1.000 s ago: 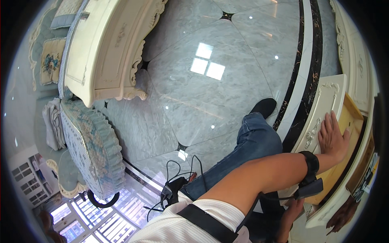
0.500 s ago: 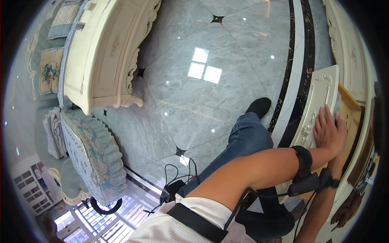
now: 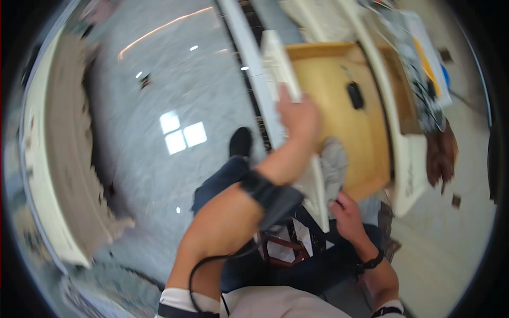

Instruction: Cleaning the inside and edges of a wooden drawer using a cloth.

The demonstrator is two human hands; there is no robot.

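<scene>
A cream drawer front (image 3: 313,193) with a carved face stands pulled out from a cabinet, and the pale wooden drawer (image 3: 339,79) behind it is open. My left hand (image 3: 301,117) grips the top edge of that front, fingers over it; motion blurs it a little. Inside the near end of the drawer, a light grey cloth (image 3: 334,161) lies bunched against the front. My right hand (image 3: 348,216) is closed on the cloth's near end by the drawer's corner. Farther in, a small black object (image 3: 354,95) like a key fob rests on the drawer bottom.
On the cabinet top (image 3: 424,233) to the right are cables (image 3: 424,93) and a dark brown item (image 3: 440,156). A carved cream table (image 3: 58,148) stands at the left on glossy grey tiles (image 3: 185,74). My legs (image 3: 220,183) are beside the drawer.
The view has swung right, and the drawer shows wide open. My left hand has moved from the drawer's face to its top edge. My right hand, mostly hidden before, now shows with the cloth.
</scene>
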